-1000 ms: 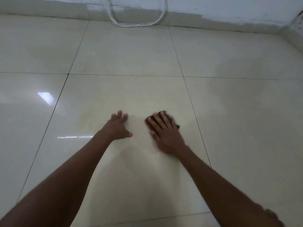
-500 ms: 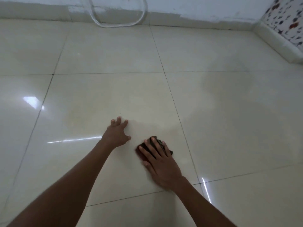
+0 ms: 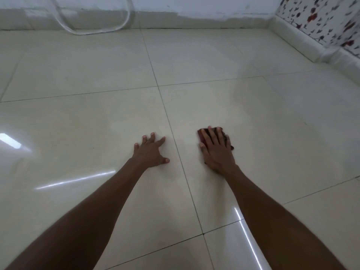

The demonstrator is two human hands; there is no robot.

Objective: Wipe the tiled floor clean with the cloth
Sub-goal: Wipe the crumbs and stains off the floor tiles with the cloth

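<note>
A small dark reddish cloth [image 3: 201, 134] lies on the glossy cream tiled floor [image 3: 214, 102], mostly hidden under my right hand [image 3: 216, 151]. That hand presses flat on the cloth with straight fingers, just right of a grout line. My left hand [image 3: 151, 152] rests on the neighbouring tile to the left of that line, fingers spread and propped on the fingertips, holding nothing.
A clear hose loop [image 3: 93, 22] lies against the white back wall [image 3: 194, 10]. A raised ledge [image 3: 296, 36] with a speckled red-and-black patterned surface [image 3: 327, 18] runs along the far right. Light glares on the tiles at left and bottom right.
My right hand slid the cloth across the grout line onto the tile to the right and farther from my left hand. The view shifted rightward.
</note>
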